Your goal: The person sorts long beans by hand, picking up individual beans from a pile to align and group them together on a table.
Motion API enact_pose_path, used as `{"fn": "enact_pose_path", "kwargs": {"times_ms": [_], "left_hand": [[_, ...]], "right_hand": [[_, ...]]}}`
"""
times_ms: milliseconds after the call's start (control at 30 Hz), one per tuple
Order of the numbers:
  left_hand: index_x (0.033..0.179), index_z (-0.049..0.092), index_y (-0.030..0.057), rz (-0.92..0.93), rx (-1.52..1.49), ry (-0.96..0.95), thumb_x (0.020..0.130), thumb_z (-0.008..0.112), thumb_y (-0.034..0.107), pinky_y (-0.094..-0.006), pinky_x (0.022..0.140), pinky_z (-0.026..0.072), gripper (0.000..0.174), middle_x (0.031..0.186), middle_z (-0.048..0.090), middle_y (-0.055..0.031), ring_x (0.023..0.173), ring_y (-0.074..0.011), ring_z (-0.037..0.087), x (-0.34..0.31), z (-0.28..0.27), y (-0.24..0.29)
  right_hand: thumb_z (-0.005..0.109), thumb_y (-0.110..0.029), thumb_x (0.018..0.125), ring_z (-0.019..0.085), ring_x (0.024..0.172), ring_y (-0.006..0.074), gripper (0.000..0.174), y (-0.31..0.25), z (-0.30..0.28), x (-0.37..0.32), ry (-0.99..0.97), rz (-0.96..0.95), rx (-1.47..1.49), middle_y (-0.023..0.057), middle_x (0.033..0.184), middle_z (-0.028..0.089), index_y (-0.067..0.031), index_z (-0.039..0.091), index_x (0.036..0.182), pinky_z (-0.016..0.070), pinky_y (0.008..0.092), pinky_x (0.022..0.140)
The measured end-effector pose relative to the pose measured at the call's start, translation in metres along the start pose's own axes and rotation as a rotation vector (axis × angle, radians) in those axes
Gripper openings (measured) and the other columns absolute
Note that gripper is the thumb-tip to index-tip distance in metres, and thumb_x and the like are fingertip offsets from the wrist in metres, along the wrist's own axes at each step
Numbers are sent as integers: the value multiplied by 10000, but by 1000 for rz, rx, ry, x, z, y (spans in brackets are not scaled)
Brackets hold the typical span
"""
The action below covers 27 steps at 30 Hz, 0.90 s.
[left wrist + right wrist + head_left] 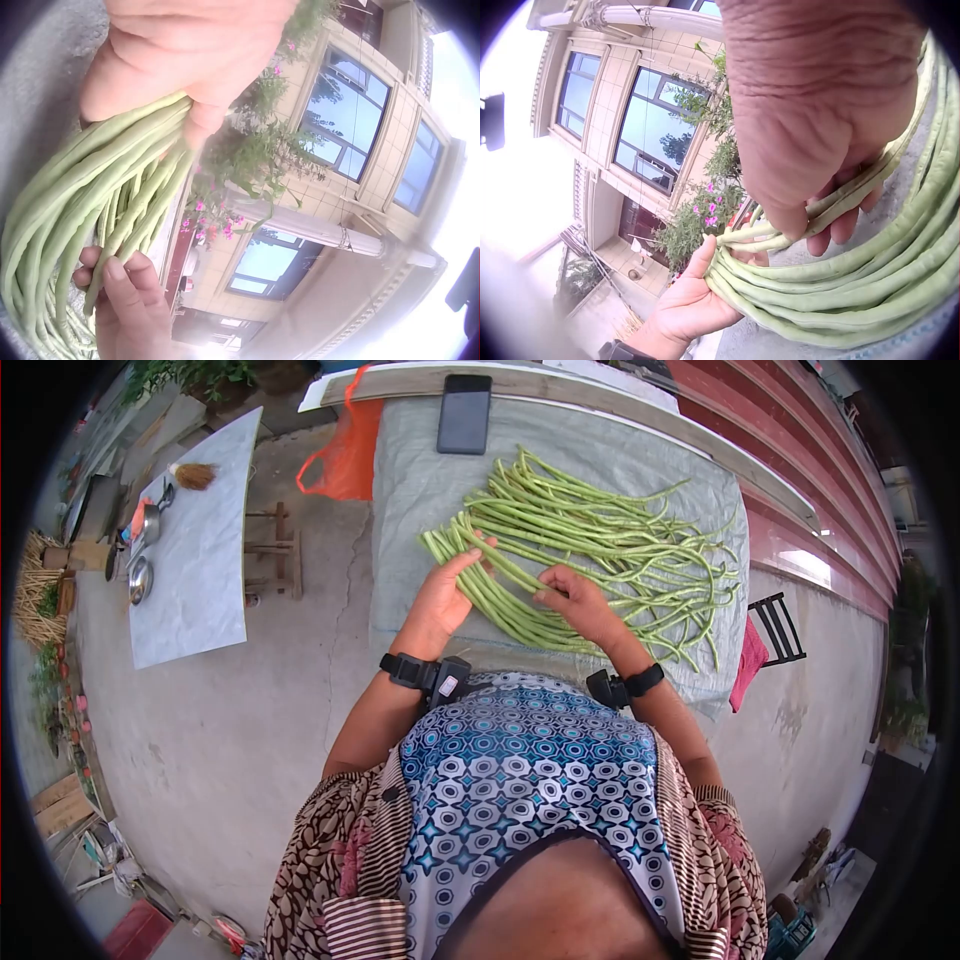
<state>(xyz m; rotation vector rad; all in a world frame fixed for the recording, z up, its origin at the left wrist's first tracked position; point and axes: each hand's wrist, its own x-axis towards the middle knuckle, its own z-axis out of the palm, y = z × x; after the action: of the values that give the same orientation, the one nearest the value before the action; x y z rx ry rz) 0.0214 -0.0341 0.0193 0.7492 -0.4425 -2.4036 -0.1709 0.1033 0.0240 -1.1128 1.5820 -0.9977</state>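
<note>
A bundle of long green beans lies in my left hand, which grips it close to the stem ends with the thumb over the top. My right hand pinches a couple of bean strands between thumb and fingers, a short way along from the left hand. In the left wrist view the gripped beans arch down from the palm, and the right thumb and fingers show below. More long beans are spread over the grey sheet beyond both hands.
A dark phone lies at the far edge of the sheet-covered table. An orange plastic bag hangs at its left corner. Further left stands a pale table with metal bowls and a brush. Red steps rise at the right.
</note>
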Motion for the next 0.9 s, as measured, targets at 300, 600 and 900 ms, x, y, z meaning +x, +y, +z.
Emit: {"fn": "enact_pose_path", "kwargs": {"times_ms": [300,600,900], "left_hand": [[1037,608,75,-79,-61,98,919,653,160,-426,863,528,153,974,647,-59,979,-234,624,-3,10,8],[949,577,58,-55,-144,257,923,632,133,-445,884,514,96,893,594,-56,917,-262,601,18,-22,-7],[937,589,60,-27,-14,297,901,641,115,-384,727,511,84,804,599,-71,758,-244,596,10,-22,-7]], "right_hand": [[665,-279,808,646,825,315,241,-25,-19,-24,193,-188,-935,105,841,669,-109,610,971,493,436,742],[656,-220,707,615,827,253,166,3,-119,-78,389,18,-1281,50,803,645,-106,621,823,449,400,785],[650,-146,711,598,917,234,155,-12,-152,-103,765,85,-1321,14,888,649,-136,618,862,394,386,915]]}}
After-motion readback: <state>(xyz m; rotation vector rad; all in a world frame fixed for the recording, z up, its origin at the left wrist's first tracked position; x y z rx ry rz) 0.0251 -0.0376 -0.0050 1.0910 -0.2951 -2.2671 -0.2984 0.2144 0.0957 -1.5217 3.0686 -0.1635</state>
